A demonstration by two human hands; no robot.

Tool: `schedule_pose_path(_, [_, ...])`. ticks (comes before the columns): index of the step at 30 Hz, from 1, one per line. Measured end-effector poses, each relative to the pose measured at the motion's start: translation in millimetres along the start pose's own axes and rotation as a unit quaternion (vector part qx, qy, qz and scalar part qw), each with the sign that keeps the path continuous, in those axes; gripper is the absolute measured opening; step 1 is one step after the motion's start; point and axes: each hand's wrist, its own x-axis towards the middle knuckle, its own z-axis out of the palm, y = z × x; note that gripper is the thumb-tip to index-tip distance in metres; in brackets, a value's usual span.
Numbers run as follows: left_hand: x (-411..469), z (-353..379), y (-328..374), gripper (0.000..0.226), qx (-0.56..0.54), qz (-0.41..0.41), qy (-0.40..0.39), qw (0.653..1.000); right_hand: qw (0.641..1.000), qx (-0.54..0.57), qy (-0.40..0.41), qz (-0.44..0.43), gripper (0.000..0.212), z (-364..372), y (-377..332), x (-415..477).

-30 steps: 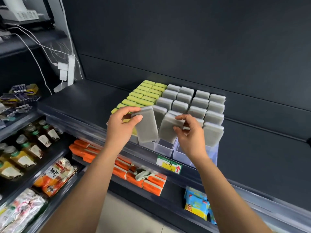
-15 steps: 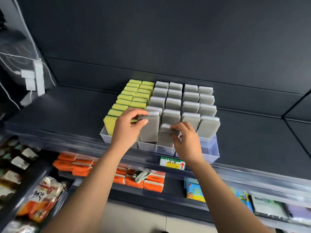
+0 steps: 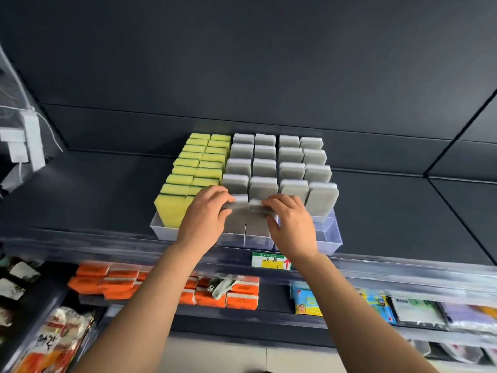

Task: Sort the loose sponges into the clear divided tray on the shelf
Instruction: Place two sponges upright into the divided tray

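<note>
Head camera: left hand (image 3: 205, 215) pinches the top of a grey rectangular sponge (image 3: 240, 202), right hand (image 3: 291, 224) pinches a second grey sponge (image 3: 255, 207), both upright in front slots of the clear plastic divided tray (image 3: 329, 236) on the dark shelf (image 3: 107, 195), beside yellow-green sponges (image 3: 172, 208).

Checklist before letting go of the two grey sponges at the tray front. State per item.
1. Left hand grips the left grey sponge by its top edge: ok.
2. Right hand grips the right grey sponge the same way: ok.
3. The sponges sit either side of the divider in the clear tray: ok.
4. Both are in grey columns, not among the yellow sponges: ok.
5. Bottom edges seated on the tray floor: cannot tell, hands and tray wall obscure them.
6. Front right compartment free for more sponges: ok.
</note>
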Motion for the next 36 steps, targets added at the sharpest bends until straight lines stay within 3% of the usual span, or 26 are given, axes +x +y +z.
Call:
schedule_pose_path(10, [3.9,0.7,-1.5,0.021,0.052,0.068,-0.029,0.996,1.0,-0.024,0.01,-0.017,0.026,1.1,-2.2,-3.1])
schedule_pose_path(20, [2.8,-4.5,17.7,0.019,0.129,0.072,-0.014,0.989,0.995,-0.072,-0.006,0.064,0.049,-18.1,0.3,-23.8])
schedule_pose_path(29, [13.6,42.1,98.8,0.037,0.093,0.201,-0.045,0.974,0.972,-0.159,-0.041,0.165,0.048,-73.9,54.4,-62.1])
schedule_pose_path(36, [23.7,102.1,189.0,0.041,0.087,0.253,-0.1,0.958,0.951,-0.186,-0.069,0.237,0.054,-141.4,125.8,-112.0])
